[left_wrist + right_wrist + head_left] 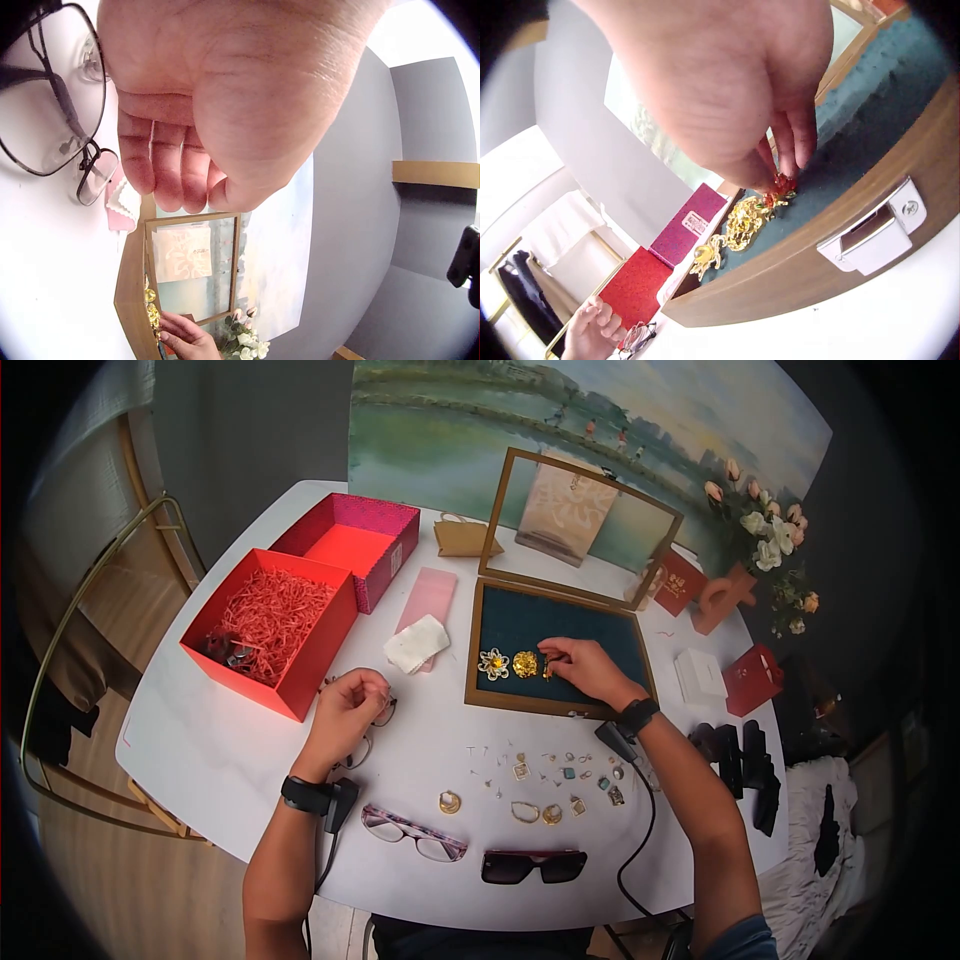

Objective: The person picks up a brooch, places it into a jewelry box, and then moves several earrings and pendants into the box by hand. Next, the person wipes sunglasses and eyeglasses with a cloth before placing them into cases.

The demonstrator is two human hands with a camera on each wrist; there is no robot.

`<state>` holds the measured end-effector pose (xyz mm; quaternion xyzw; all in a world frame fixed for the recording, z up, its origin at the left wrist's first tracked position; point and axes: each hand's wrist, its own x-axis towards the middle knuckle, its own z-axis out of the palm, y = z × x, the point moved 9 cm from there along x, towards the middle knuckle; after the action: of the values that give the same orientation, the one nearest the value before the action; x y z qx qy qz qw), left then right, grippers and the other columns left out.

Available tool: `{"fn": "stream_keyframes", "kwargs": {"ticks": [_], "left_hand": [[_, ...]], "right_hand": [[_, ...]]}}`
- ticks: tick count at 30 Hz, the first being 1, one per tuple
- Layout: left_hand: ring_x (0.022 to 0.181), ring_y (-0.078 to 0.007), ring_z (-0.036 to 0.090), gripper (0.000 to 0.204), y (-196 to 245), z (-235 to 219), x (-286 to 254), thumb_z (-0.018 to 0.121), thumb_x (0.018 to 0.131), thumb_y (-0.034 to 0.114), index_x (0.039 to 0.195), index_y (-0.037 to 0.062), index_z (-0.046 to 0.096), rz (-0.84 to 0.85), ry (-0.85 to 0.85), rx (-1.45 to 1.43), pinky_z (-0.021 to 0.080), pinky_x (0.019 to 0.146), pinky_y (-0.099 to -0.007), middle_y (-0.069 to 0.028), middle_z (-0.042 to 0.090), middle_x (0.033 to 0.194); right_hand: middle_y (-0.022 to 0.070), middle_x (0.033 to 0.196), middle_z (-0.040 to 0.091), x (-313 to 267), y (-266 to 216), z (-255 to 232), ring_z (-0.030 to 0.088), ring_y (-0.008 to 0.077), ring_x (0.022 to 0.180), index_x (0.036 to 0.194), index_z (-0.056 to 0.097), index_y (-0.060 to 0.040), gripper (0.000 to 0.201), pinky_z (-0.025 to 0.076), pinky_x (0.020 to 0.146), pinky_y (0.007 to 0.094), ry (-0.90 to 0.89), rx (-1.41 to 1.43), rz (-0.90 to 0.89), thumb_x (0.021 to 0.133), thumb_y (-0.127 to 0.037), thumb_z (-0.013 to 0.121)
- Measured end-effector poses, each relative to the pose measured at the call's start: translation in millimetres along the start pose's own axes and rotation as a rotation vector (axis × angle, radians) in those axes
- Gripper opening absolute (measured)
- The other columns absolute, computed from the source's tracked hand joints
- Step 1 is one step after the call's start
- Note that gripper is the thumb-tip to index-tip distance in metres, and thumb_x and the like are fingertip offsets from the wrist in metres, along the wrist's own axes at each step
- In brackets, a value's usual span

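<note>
My right hand (590, 670) reaches into an open wooden display case (510, 700) with a dark teal lining. Its thumb and fingertips pinch a red brooch (781, 189) with green and gold bits, right at the lining. Beside it lie a round gold brooch (525, 664) and a flower-shaped brooch (494, 664) with a yellow centre. My left hand (350, 710) hovers over the table's left side, fingers loosely curled and holding nothing. Under and beside it are thin-framed eyeglasses (96, 176), partly hidden by the hand in the head view.
At left stand a red box (270, 685) of shredded paper and a pink-patterned box (385, 565). A white cloth (417, 644) lies on a pink pouch. In front are patterned glasses (413, 832), sunglasses (533, 866) and several small jewellery pieces (569, 773). The case's glass lid (495, 510) stands raised.
</note>
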<state>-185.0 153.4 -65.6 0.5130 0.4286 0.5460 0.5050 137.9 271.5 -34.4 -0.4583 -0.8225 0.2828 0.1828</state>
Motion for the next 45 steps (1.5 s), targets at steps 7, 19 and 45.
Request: {"fn": "stream_keyframes", "kwargs": {"ticks": [7, 19, 45], "left_hand": [[0.076, -0.0060, 0.057, 0.006, 0.4, 0.3, -0.1, 0.055, 0.096, 0.002, 0.094, 0.0026, 0.060, -0.001, -0.005, -0.008, 0.050, 0.069, -0.0225, 0.0014, 0.059, 0.083], [0.070, -0.0052, 0.050, 0.004, 2.7, 2.1, -0.4, 0.056, 0.094, 0.002, 0.095, 0.0004, 0.060, 0.002, 0.016, -0.013, 0.043, 0.063, -0.0216, 0.0030, 0.055, 0.079], [0.070, -0.0055, 0.052, 0.003, 3.3, 2.8, -0.3, 0.057, 0.093, 0.001, 0.095, 0.0003, 0.060, 0.002, -0.002, -0.021, 0.044, 0.063, -0.0213, 0.0032, 0.055, 0.078]], "right_hand": [[0.0161, 0.115, 0.069, -1.0, 1.1, 4.9, 0.067, 0.0210, 0.104, 0.128, 0.058, 0.0014, 0.037, 0.054, 0.090, 0.0315, -0.042, 0.042, 0.002, 0.090, 0.002, 0.060], [0.0094, 0.108, 0.066, -5.0, 10.9, 6.0, 0.063, 0.0159, 0.097, 0.127, 0.060, -0.0031, 0.041, 0.052, 0.088, 0.0282, -0.090, 0.139, 0.035, 0.088, -0.003, 0.069], [0.0147, 0.096, 0.065, -11.1, -15.6, -1.9, 0.065, 0.0295, 0.085, 0.098, 0.069, 0.0010, 0.036, 0.052, 0.076, 0.0384, 0.016, -0.414, 0.056, 0.079, -0.028, 0.081]]}}
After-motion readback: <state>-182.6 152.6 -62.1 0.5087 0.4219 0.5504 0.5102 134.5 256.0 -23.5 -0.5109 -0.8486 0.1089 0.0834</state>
